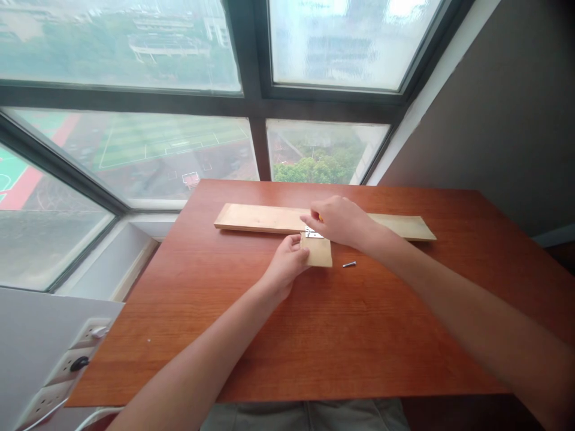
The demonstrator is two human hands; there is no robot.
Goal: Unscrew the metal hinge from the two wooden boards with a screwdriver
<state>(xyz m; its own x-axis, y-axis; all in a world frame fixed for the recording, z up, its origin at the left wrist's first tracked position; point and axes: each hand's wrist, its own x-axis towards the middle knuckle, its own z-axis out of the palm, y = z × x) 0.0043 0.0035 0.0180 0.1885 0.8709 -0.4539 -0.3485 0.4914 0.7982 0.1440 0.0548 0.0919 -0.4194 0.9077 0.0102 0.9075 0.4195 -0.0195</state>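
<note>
My left hand [290, 260] is closed on the left edge of a small pale wooden board [320, 254], thumb on top. A silver metal hinge plate [313, 234] with holes lies at the board's far edge, beside a long wooden plank [263, 219]. Above the plate, my right hand [339, 221] is closed around a screwdriver [320, 218]; only a bit of its orange handle shows between the fingers. Its tip and contact with the plate are too small to make out. A loose screw [349, 264] lies on the table right of the small board.
The long plank spans left to right across the far part of the brown wooden table [287, 335], its middle hidden behind my right hand. Windows [258, 108] rise behind the table. Wall sockets [67, 365] with plugs and a white cable are at the lower left.
</note>
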